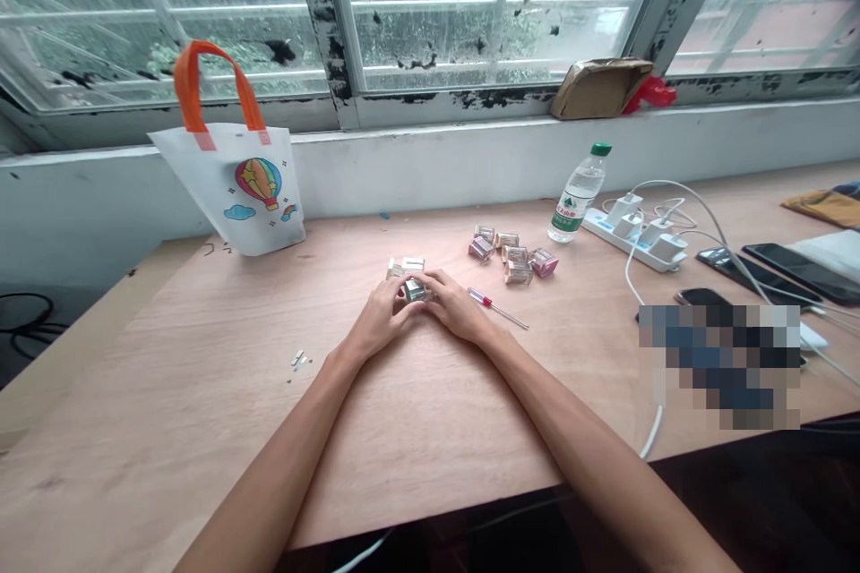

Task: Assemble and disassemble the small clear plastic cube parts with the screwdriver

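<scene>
Left hand (382,315) and right hand (457,304) close together around a small clear block (415,290) on a plywood table (202,403), a matching block (405,267) just behind them. A loose cluster of similar blocks (512,255) sits nearby, beside a red-handled screwdriver (498,308) lying just off the right hand.

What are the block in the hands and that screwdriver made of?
The block looks like clear glass or acrylic over something metallic, by its glints; unclear which. The screwdriver seems a shiny steel shaft with a glossy red plastic handle.
</scene>
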### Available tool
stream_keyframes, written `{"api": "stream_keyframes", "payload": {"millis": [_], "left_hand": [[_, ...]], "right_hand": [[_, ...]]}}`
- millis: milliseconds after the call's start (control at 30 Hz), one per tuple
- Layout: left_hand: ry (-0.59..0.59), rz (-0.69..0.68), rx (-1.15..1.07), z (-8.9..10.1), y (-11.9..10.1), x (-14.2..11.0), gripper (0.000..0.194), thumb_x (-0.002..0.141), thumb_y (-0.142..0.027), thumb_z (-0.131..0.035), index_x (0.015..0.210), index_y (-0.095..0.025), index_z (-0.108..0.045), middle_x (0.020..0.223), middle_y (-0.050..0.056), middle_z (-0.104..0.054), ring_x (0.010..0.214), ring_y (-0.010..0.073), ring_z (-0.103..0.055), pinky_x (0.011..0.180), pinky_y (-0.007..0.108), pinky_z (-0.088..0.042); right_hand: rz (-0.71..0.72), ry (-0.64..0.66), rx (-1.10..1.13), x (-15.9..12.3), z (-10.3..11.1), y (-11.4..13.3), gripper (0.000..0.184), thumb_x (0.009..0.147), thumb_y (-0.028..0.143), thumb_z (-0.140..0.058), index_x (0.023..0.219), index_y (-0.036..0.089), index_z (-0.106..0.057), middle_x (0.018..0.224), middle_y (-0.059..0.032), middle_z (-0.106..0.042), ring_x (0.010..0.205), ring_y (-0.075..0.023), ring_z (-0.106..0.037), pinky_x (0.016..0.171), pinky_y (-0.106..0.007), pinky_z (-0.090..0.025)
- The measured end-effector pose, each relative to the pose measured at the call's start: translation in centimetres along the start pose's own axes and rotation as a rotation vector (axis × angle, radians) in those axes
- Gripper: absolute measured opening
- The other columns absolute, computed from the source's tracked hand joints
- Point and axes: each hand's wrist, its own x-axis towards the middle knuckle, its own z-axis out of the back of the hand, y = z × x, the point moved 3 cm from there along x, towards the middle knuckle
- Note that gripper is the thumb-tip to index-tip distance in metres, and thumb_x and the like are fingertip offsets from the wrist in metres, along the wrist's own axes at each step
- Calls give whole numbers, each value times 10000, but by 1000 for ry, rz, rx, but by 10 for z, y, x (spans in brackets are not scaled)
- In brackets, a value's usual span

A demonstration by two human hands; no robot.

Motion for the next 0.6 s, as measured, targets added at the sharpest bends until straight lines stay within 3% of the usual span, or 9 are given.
{"api": "stream_keyframes", "payload": {"millis": [133, 233, 333, 500, 600], "left_hand": [[57, 54, -141, -2, 7, 0, 501, 912, -404, -640, 1359, -182, -594, 1075, 105, -692, 978, 258, -638, 927, 421, -528], [115, 103, -320, 3, 3, 0, 476, 914, -400, -629, 1343, -193, -612, 1210, 108, -686, 1105, 273, -642, 1001, 424, -513], [124, 180, -422, 7, -1, -2, 458, 912, -417, -629, 1306, -184, -626, 1288, 115, -663, 1176, 274, -627, 1045, 427, -499], [54, 212, -289, 16, -5, -5, 501, 920, -440, -610, 1345, -177, -571, 1201, 110, -670, 1020, 226, -649, 956, 393, -530], [41, 156, -31, 39, -10, -16, 444, 947, -448, -579, 1327, -219, -591, 1163, 82, -660, 957, 205, -624, 924, 372, -517]], "right_hand": [[8, 78, 77, -2, 7, -1, 554, 980, 192, -560, 1503, 340, -450, 1367, -71, -552, 1222, -226, -588, 1055, -384, -496], [7, 89, 99, -4, 14, -8, 533, 967, 178, -568, 1475, 324, -498, 1362, -74, -564, 1218, -230, -587, 1062, -404, -492], [-53, 47, 133, -6, 19, -17, 516, 924, 200, -640, 1427, 276, -554, 1265, -84, -606, 1014, -208, -642, 940, -388, -549], [-131, -45, 156, -8, 19, -24, 547, 886, 212, -699, 1412, 219, -548, 1132, -77, -620, 894, -176, -637, 877, -359, -557], [-153, -72, 121, -7, 18, -25, 554, 876, 220, -716, 1402, 206, -545, 1144, -88, -635, 913, -186, -631, 870, -366, -551]]}}
